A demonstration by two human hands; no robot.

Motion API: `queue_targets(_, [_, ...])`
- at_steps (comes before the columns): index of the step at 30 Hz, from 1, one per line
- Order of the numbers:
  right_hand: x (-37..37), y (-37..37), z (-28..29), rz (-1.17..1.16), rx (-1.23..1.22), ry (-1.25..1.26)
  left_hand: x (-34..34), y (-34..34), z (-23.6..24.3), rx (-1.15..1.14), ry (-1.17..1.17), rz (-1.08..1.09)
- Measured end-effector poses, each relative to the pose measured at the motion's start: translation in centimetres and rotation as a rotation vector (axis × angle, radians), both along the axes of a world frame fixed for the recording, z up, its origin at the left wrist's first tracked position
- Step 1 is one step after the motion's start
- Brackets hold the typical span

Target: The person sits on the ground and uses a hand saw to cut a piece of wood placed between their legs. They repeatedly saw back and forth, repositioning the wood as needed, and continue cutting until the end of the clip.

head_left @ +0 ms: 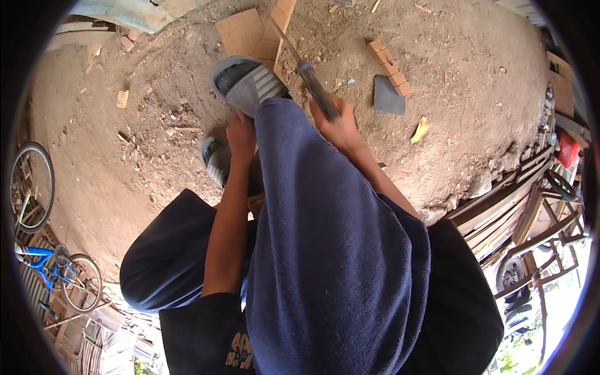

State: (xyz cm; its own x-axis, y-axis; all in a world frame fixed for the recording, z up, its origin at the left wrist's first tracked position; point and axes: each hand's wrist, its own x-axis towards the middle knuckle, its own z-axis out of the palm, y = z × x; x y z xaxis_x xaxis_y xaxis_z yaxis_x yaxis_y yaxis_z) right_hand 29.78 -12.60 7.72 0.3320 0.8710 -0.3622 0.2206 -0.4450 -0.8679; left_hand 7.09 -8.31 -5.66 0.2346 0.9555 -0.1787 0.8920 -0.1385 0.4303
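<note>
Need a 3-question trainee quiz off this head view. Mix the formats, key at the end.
1. True or false: the left hand holds the handle of the long-bladed tool.

2. Multiple choice: which thing lies right at the dark grey square sheet on the dirt ground?
A. a sandal
B. a notched orange-brown piece
C. a bicycle wheel

3. Fill in the blank: the bicycle frame toward the picture's lower left is ____ in colour.

Key: 1. False; the right hand holds it. 2. B. 3. Blue.
</note>
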Motion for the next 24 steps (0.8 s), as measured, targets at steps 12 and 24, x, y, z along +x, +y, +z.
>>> queue_targets(12, [0.2,1.8,-0.1,-0.012,-0.004,0.053,0.7,0.7,1.1,-0.206,-0.193,0.349])
queue_targets(24, [0.7,-0.2,-0.8,-0.018,0.034,0.03,0.6,0.5,0.3,-0.044,0.036,0.048])
